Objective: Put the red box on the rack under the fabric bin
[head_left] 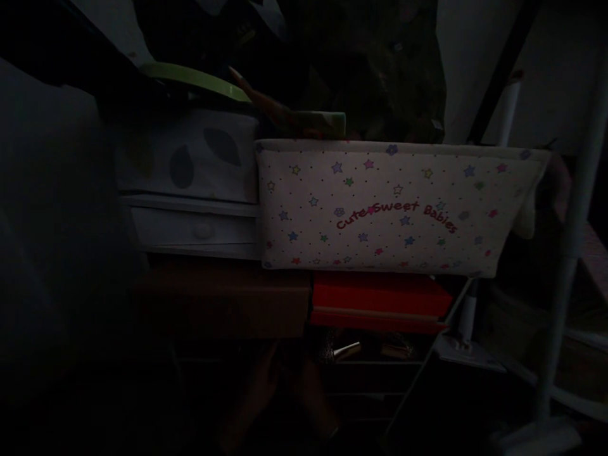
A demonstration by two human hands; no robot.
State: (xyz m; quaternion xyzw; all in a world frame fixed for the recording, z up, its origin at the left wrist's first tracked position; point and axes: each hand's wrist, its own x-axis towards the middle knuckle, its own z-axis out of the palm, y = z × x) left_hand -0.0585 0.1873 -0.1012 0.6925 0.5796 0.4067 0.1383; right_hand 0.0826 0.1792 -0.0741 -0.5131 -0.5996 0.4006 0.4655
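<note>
Bin: white cloth bin printed with stars and "Cute Sweet Babies", centre of view, level, long side facing the camera.
Support: the bin rests on a red box at 6 o'clock of it; a brown box lies just beside the red one, at 9 o'clock of it.
Neighbours: a pale drawer unit touches the bin's end at 9 o'clock, with a green lid on top. A white pole stands near at 3 o'clock.
Contents: a striped carton pokes over the rim at 11 o'clock; dark cloth hangs at 12 o'clock.
Right hand: a dim right hand sits at the bin's end at 3 o'clock, seemingly against the cloth — too dark to tell how far the grip is closed, or whether it has hold.
Left hand: faint shape at 6 o'clock, low in the view, likely the left hand; nearest the brown box, apart from the bin. Grip cannot be told.
Progress: by my reading the bin is seated on the stack, not lifted or tilted — only the one hand is at it.
</note>
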